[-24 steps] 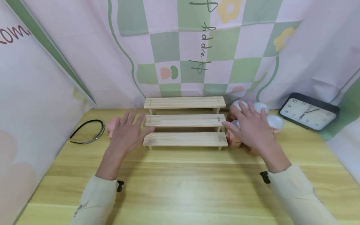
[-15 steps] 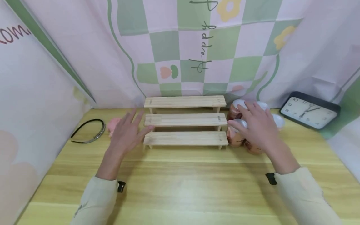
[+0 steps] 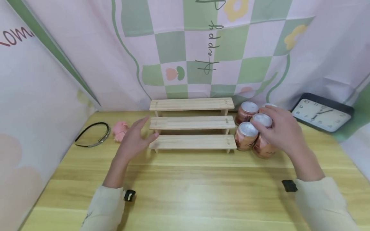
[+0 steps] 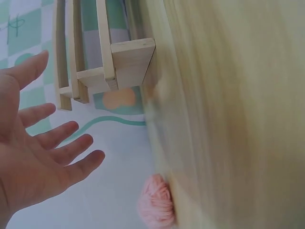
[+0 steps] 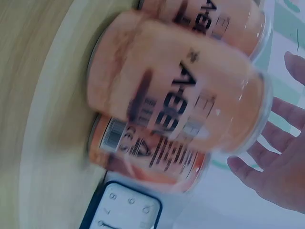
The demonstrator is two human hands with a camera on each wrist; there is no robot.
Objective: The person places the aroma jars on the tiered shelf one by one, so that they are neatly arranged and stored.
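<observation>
In the head view my left hand (image 3: 133, 141), fingers spread, hovers by the left end of a three-tier wooden shelf (image 3: 192, 141). A pink yarn bundle (image 3: 119, 130) lies on its outer side; the left wrist view also shows this yarn (image 4: 156, 202) apart from the palm. My right hand (image 3: 284, 130) is over several peach-coloured cans with silvery lids, thumb and forefinger on either side of one lid (image 3: 262, 119). From the right wrist, a large can (image 5: 176, 86) stands before the loosely bent fingers (image 5: 281, 138); whether they touch it cannot be told.
A black headband (image 3: 92, 144) lies at the left of the wooden table (image 3: 185, 192). At the back right leans a black-framed clock (image 3: 322, 112). A patterned cloth (image 3: 199, 48) hangs behind the shelf.
My right hand has moved right across the cans and its fingers have drawn in around a lid, uncovering more cans. My left hand has turned slightly, thumb still toward the shelf.
</observation>
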